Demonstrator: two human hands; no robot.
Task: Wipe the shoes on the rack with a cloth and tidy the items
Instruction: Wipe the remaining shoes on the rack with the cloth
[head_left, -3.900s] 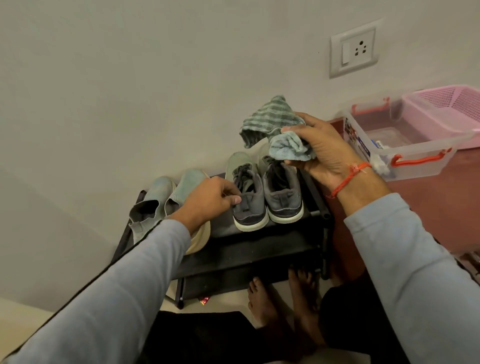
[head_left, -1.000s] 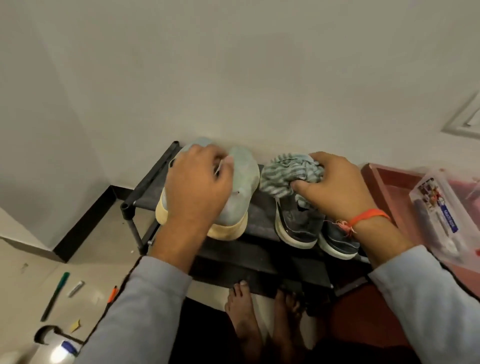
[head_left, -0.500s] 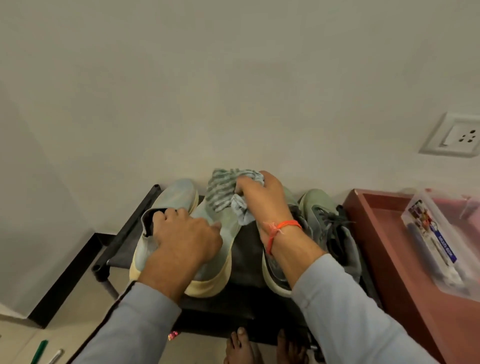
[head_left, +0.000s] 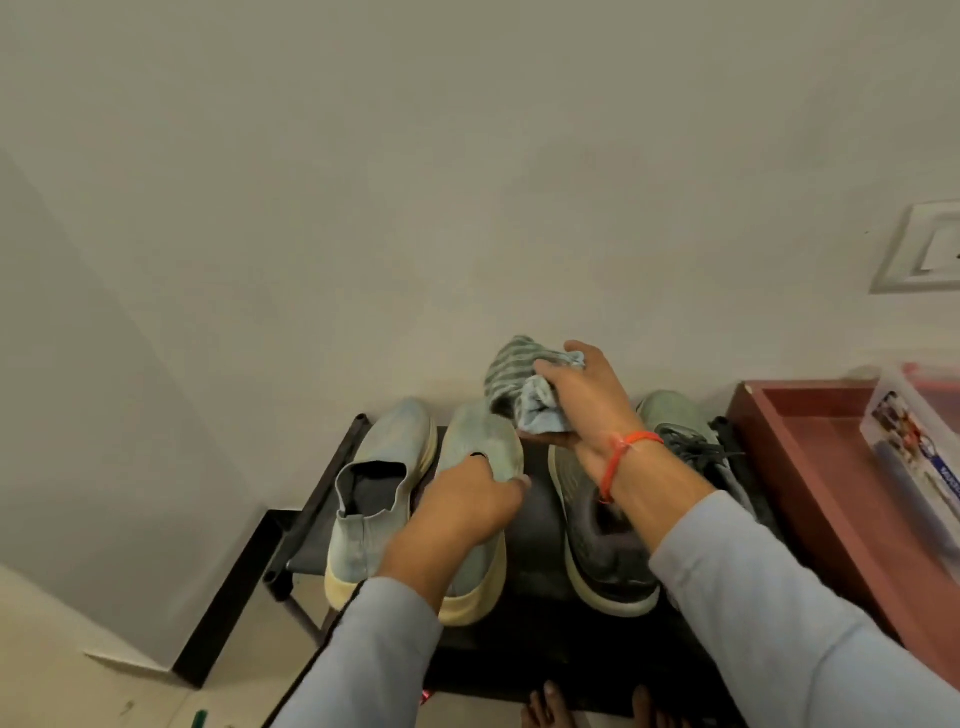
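Two pale blue slip-on shoes with cream soles stand side by side on the left of the black rack (head_left: 306, 514): the left slip-on (head_left: 374, 483) and the right slip-on (head_left: 485, 447). My left hand (head_left: 462, 509) grips the right slip-on around its opening. My right hand (head_left: 582, 405) holds a bunched striped grey-green cloth (head_left: 519, 379) just above the toe of that shoe. A pair of grey lace-up sneakers sits to the right: one sneaker (head_left: 597, 540) lies under my right wrist, the other sneaker (head_left: 685, 436) is partly hidden by my forearm.
The rack stands against a white wall. A reddish-brown surface (head_left: 810, 467) adjoins it on the right, bearing a clear plastic box (head_left: 914, 441). A wall socket (head_left: 924, 249) is at the upper right. My bare feet (head_left: 550, 706) show below the rack.
My right hand has lifted the cloth up off the slip-on's toe. My left hand has slid to the right, onto the right slip-on's opening. The view has shifted slightly left.
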